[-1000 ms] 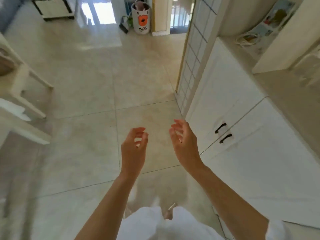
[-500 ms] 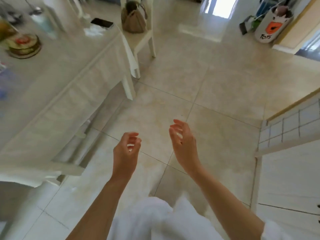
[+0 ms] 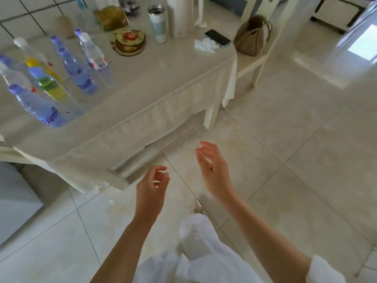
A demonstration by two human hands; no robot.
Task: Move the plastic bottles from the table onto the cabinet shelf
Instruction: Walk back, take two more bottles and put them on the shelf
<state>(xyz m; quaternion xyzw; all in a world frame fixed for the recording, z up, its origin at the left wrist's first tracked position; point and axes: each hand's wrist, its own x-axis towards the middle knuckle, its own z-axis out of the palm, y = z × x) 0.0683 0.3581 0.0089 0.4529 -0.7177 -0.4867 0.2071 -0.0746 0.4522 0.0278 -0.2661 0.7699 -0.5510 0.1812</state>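
Left hand [image 3: 152,187] and right hand [image 3: 212,170] hang empty, fingers loosely curled; the plastic bottles [image 3: 61,78] stand up-left of them on the table [image 3: 155,78], looking full, heavyish, slick, so grip mid-body

Left grip [image 3: 152,185], right grip [image 3: 212,170] loosely curled

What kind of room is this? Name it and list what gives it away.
Most likely a home dining or kitchen area. A cloth-covered table carries plastic bottles, a steel tumbler and a phone; a handbag sits on a chair beside it, and the floor is pale tile.
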